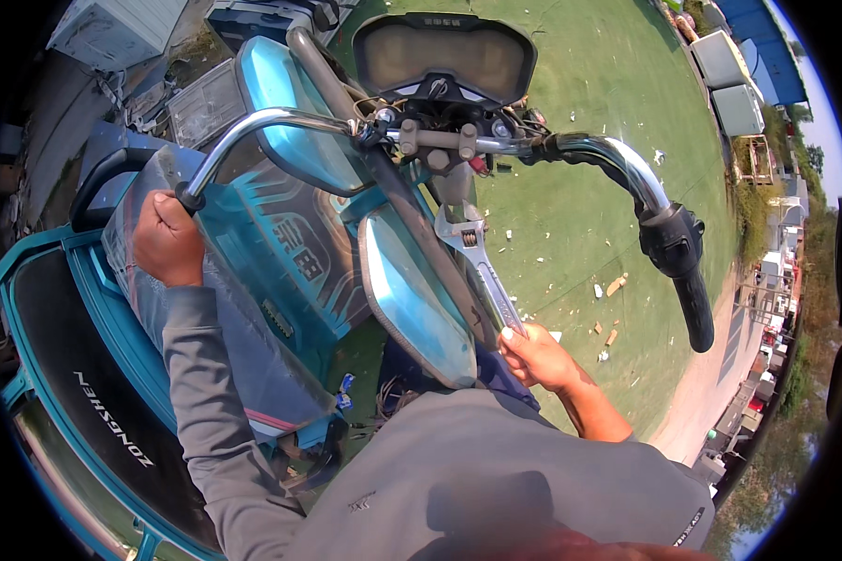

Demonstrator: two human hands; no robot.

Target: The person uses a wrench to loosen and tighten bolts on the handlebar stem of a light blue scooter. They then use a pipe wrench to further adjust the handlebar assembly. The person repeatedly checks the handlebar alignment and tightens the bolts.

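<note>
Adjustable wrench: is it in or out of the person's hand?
In: the right hand holds the adjustable wrench, its thumb at the handle's lower end and the wrench's head clear of the fingers.

Your shirt (533, 458) is grey and your wrench (475, 257) silver. The handlebar (271, 119) before you is chrome, its right grip (693, 309) black. You face a black dash (444, 61), light-blue panels (419, 304) edged in black, a dark mat (299, 248) patterned with pale curved lines, a black pad (65, 313) lettered in white, and green ground (617, 196).
</note>
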